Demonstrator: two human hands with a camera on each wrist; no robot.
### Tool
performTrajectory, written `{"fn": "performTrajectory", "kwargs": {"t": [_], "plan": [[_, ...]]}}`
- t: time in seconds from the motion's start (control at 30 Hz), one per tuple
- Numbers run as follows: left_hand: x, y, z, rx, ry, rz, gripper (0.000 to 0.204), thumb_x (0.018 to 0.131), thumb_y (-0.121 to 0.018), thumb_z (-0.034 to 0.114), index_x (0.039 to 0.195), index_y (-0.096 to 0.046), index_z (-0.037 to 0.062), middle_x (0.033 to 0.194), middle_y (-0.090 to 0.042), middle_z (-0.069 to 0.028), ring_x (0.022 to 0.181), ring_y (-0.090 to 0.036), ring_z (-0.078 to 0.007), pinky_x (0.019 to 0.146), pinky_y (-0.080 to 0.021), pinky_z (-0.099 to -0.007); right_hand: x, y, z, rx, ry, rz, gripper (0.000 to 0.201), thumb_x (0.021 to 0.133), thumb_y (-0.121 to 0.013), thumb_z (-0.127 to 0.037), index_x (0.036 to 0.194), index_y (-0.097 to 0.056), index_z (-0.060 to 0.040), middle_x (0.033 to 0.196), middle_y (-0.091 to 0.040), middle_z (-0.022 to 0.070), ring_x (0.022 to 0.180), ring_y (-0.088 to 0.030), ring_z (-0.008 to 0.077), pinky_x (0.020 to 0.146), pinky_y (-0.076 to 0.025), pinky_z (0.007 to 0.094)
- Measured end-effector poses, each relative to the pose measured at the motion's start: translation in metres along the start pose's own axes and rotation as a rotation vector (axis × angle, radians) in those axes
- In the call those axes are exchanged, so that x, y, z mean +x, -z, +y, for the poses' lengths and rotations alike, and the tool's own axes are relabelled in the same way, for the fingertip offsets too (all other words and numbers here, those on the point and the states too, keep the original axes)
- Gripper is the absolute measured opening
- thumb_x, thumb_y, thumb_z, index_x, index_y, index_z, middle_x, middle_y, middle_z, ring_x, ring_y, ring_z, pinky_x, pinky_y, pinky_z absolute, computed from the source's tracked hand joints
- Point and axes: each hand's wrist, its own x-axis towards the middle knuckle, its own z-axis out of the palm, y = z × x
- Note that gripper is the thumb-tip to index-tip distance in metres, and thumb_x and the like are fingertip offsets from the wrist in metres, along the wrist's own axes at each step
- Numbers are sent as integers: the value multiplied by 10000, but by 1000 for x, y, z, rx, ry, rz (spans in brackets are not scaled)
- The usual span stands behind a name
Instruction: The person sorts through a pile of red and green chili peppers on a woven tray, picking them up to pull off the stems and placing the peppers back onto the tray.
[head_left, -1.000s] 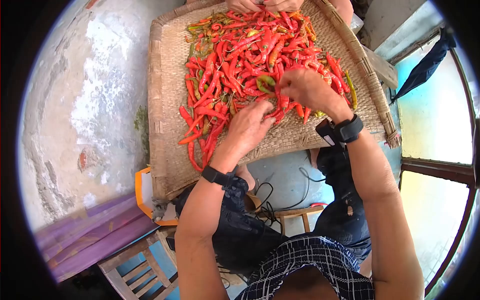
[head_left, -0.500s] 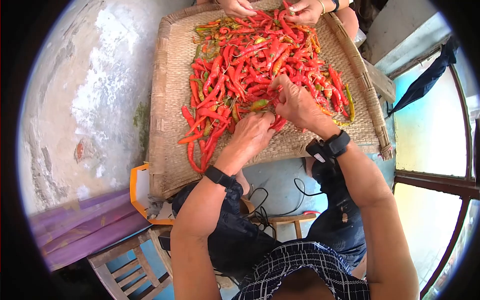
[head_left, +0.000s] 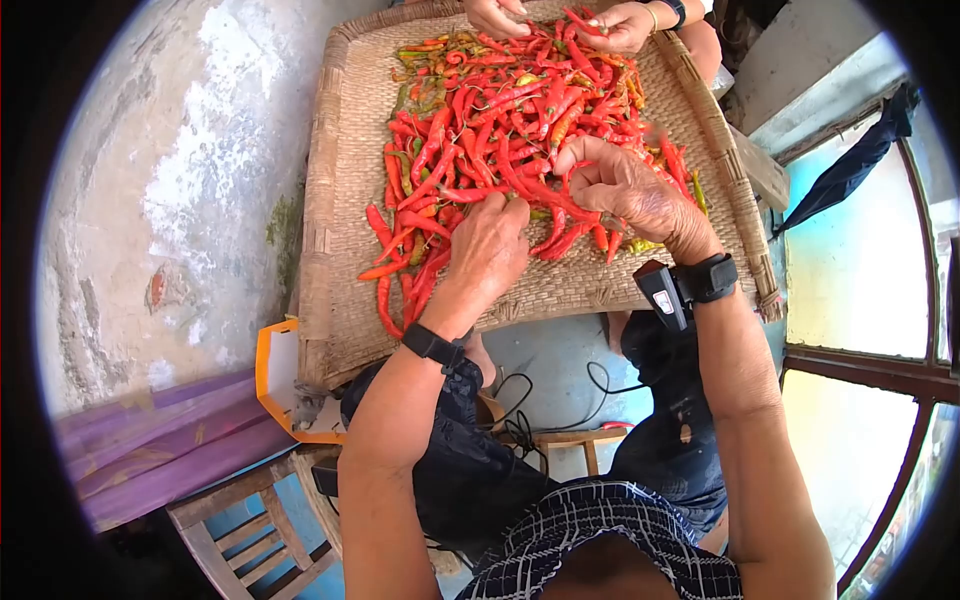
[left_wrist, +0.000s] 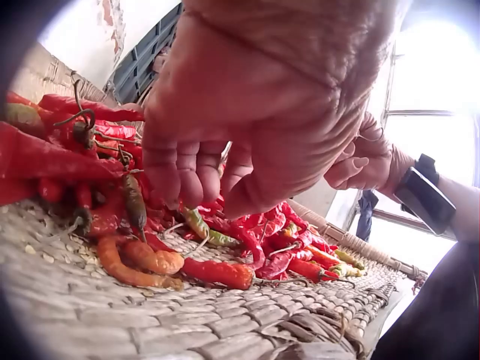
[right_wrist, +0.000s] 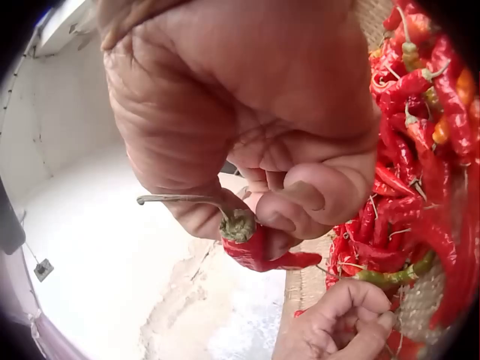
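Observation:
My right hand [head_left: 635, 195] is raised over the near side of a pile of red chili peppers [head_left: 560, 110]. Between its thumb and fingers it pinches one red chili pepper [right_wrist: 251, 251], whose greenish cap and long bent stem point outward. Lower and to the left, my left hand [head_left: 490, 245] is down at the pile's near edge. Its fingers [left_wrist: 202, 172] hang loosely bent among the peppers, with no pepper visible in them. An orange pepper [left_wrist: 135, 266] and a red one [left_wrist: 217, 273] lie on the weave just below it.
The pile lies on a large woven tray [head_left: 345, 240] with a raised rim. Across it, another person's hands [head_left: 620, 28] handle peppers at the far edge. A peeling wall [head_left: 200, 180] stands left, a window [head_left: 860, 270] right. Below are a wooden chair [head_left: 255, 540] and black cables [head_left: 520, 400].
My hands have moved apart: the right shifted rightward, lifting a red pepper, and the left drew slightly left. The green pepper seen between them earlier is now mostly covered.

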Motion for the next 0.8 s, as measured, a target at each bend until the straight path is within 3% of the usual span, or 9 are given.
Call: {"fn": "performTrajectory", "kwargs": {"t": [0.17, 0.23, 0.33, 0.37, 0.43, 0.47, 0.53, 0.7, 0.8], "plan": [[0, -4, -1, -51, 2, 69, 143, 750, -606, 33, 890, -573, 29, 823, -521, -147, 801, -575, -364, 669, -480, -449, 4, 7, 12, 10, 23, -2, 152, 835, -601, -116, 978, -574, -72, 743, -543, -28, 593, -478, 44, 494, -375, 189], [-1, -5, -3, -18, -19, -68, 143, 766, -625, 70, 897, -580, 32, 836, -543, -157, 823, -577, -361, 696, -483, -444, 13, 7, 23, 237, 168, 69, 183, 856, -639, -165, 1006, -580, -79, 801, -588, -2, 607, -513, 63, 510, -403, 189], [-7, -13, -4, -82, -145, -119, 144, 774, -631, 94, 891, -581, 26, 854, -563, -162, 852, -572, -360, 719, -483, -442, 24, 17, 27, 320, 226, 482, 292, 853, -636, -100, 1138, -579, -76, 952, -648, 85, 777, -617, 110, 663, -498, 260], [-6, -17, -3, -86, -149, -117, 144, 774, -631, 94, 891, -581, 26, 854, -563, -162, 852, -572, -360, 719, -483, -442, 24, 18, 29, 315, 226, 486, 292, 853, -636, -100, 1138, -579, -76, 952, -648, 85, 777, -617, 110, 663, -498, 260], [-8, -25, 2, 74, -74, -180, 145, 782, -617, 90, 896, -576, 11, 887, -586, -169, 887, -569, -358, 733, -479, -446, 18, 17, 40, -750, 85, 257, 319, 814, -627, -54, 1130, -610, -94, 987, -642, 141, 832, -638, 196, 705, -507, 305], [-7, -27, 2, 68, -68, -177, 145, 782, -617, 90, 896, -576, 11, 887, -586, -169, 887, -569, -358, 733, -479, -446, 17, 15, 53, -756, 83, 250, 319, 814, -627, -54, 1130, -610, -94, 987, -642, 141, 832, -638, 196, 705, -507, 305], [-6, -23, -1, 73, -105, -218, 130, 791, -595, 72, 889, -560, -5, 896, -593, -176, 899, -570, -366, 726, -480, -457, 18, 1, 76, -967, 384, 102, 275, 777, -615, -67, 1049, -639, -99, 932, -618, 176, 832, -636, 330, 722, -516, 424], [1, -9, -4, -71, -56, -158, 87, 810, -565, 49, 879, -531, 8, 826, -610, -179, 820, -593, -369, 675, -471, -459, 16, -16, 66, -1120, 224, 100, 211, 818, -524, -42, 972, -657, -98, 879, -605, 178, 836, -627, 355, 717, -510, 429], [11, 5, -7, -340, 68, -41, 92, 859, -550, 59, 945, -534, 29, 746, -610, -130, 680, -613, -266, 621, -476, -377, 23, -15, 61, -928, 471, 134, 108, 778, -631, -103, 861, -645, -36, 759, -616, 173, 753, -634, 322, 640, -493, 407]]}}
